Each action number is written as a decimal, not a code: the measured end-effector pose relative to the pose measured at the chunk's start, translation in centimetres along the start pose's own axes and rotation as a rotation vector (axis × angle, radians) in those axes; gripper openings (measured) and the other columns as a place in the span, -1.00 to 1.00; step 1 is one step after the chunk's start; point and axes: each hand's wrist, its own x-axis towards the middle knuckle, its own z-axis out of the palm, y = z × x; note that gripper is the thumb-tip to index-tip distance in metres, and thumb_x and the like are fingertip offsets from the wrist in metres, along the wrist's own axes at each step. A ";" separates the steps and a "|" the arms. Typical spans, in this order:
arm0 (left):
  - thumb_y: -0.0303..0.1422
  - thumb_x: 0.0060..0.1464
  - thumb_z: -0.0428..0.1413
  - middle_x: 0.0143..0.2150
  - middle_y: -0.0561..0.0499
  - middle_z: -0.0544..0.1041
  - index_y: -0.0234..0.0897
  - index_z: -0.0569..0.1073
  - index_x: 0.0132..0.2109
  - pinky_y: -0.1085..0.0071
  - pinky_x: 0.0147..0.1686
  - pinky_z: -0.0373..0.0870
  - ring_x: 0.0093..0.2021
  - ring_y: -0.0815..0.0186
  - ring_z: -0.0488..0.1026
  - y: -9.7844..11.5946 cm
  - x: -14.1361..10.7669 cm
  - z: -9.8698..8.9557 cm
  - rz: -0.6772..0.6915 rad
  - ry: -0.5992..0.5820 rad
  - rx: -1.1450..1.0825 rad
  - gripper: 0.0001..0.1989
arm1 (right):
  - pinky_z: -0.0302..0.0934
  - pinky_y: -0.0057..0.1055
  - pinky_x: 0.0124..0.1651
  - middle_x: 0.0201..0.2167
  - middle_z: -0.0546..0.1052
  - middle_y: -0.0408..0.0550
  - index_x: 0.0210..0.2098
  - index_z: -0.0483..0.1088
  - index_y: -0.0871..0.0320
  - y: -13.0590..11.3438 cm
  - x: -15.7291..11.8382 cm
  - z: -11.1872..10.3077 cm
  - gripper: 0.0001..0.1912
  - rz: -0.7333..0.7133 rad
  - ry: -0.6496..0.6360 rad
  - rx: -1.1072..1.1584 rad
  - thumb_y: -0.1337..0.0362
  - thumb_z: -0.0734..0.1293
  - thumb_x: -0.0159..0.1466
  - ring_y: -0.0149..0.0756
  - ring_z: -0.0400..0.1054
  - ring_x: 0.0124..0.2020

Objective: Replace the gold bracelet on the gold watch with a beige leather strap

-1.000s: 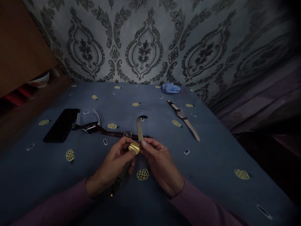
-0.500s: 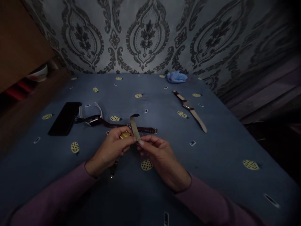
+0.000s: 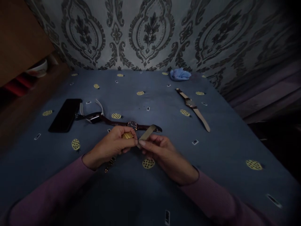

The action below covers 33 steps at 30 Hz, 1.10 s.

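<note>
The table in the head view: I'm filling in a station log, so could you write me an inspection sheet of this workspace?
Surface: blue tabletop with yellow and small white prints; dimly lit, no spill made out.
Job's things: gold-coloured watch, partly hidden by fingers, its pale-sided strap bent over.
Clutter: black phone, white-strapped watch and brown-strapped watch at left to centre; pale-strapped watch and crumpled blue cloth at right.
Grippers: bare left hand grips the watch case; bare right hand pinches the strap.
Cables: nothing seen.
Surroundings: patterned wall behind, wooden furniture at left.
</note>
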 end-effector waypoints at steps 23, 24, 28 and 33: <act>-0.27 0.20 0.07 -0.50 0.09 0.47 -0.31 0.41 -0.22 0.61 -0.64 0.15 -0.63 0.52 0.30 -0.8 -0.8 -1.2 0.007 -0.241 0.064 -0.82 | 0.13 -0.51 -0.48 -0.58 0.44 -0.23 -0.52 0.40 0.13 -0.3 0.1 -0.8 -0.77 -0.071 0.018 0.051 0.22 0.52 0.05 -0.48 0.26 -0.53; -0.27 0.20 0.06 -0.53 0.11 0.45 -0.31 0.41 -0.22 0.62 -0.65 0.13 -0.65 0.53 0.26 -0.8 -0.8 -1.2 0.001 -0.241 0.073 -0.82 | 0.13 -0.51 -0.48 -0.57 0.44 -0.23 -0.52 0.40 0.13 -0.3 0.1 -0.7 -0.77 -0.075 0.010 0.046 0.22 0.51 0.06 -0.48 0.26 -0.53; -0.27 0.21 0.05 -0.56 0.13 0.41 -0.33 0.40 -0.24 0.62 -0.66 0.09 -0.68 0.55 0.20 -0.8 -1.0 -1.3 -0.020 -0.257 0.113 -0.81 | 0.14 -0.52 -0.46 -0.58 0.43 -0.24 -0.50 0.40 0.13 -0.3 0.0 -0.7 -0.78 -0.080 -0.005 0.043 0.22 0.51 0.08 -0.49 0.25 -0.53; -0.23 0.21 0.07 -0.57 0.13 0.41 -0.35 0.42 -0.23 0.62 -0.67 0.10 -0.69 0.56 0.19 -0.9 -1.1 -1.4 -0.022 -0.272 0.122 -0.77 | 0.18 -0.53 -0.45 -0.54 0.44 -0.21 -0.39 0.49 0.16 -0.1 0.1 -1.0 -0.84 -0.072 -0.017 0.023 0.24 0.51 0.09 -0.48 0.30 -0.50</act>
